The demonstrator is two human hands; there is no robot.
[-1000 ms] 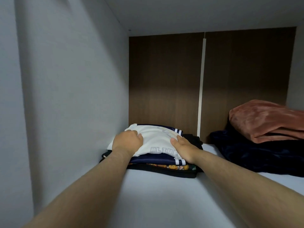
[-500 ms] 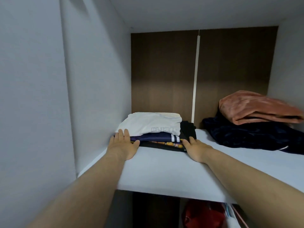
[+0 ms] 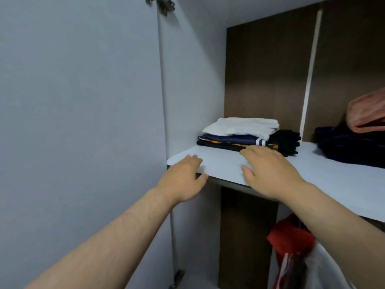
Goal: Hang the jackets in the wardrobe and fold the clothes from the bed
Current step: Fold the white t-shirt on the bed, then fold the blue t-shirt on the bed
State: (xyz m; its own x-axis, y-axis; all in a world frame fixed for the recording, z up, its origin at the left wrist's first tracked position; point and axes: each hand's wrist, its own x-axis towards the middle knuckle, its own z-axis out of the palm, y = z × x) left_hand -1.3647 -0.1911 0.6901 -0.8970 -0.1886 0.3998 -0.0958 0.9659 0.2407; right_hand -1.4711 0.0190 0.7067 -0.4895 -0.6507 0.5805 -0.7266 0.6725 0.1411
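- Left hand (image 3: 183,180): fingers straight, empty, at the front edge of the shelf (image 3: 220,163).
- Folded stack (image 3: 241,132): white piece on top, navy and black below, on the shelf by the left wall.
- Right hand (image 3: 268,172): spread flat, empty, over the shelf, fingertips at the stack's front edge.
- Red garment (image 3: 289,236): hangs below the shelf.
- Dark garment (image 3: 350,147): on the shelf at far right, pink fabric (image 3: 366,113) on top.
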